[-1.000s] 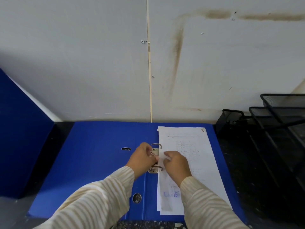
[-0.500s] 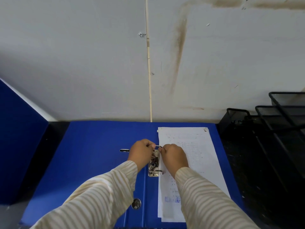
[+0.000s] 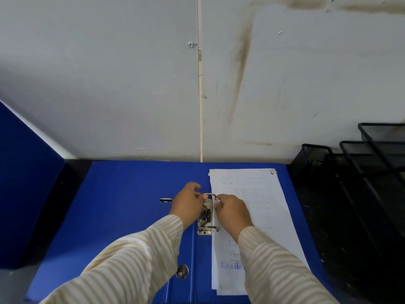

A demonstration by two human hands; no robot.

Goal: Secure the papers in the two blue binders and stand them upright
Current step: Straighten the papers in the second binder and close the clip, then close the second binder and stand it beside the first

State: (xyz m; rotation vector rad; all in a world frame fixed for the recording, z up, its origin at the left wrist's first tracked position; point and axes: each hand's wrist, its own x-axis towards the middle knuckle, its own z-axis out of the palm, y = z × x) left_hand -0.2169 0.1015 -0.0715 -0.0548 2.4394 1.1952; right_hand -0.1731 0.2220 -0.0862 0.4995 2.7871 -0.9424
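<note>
Both forearms in striped cream sleeves, reaching forward and converging. Left hand (image 3: 188, 204) knuckles up, fingers curled, fingertips pinched together at its right edge. Right hand (image 3: 233, 210) just beside it, likewise curled, fingertips pointing toward the left hand.

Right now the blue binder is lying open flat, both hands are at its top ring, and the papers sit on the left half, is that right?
Not quite. In the head view the papers lie on the right half of the binder, not the left. The rest holds: the binder lies open and flat, and the left hand and right hand meet at the top ring.
</note>
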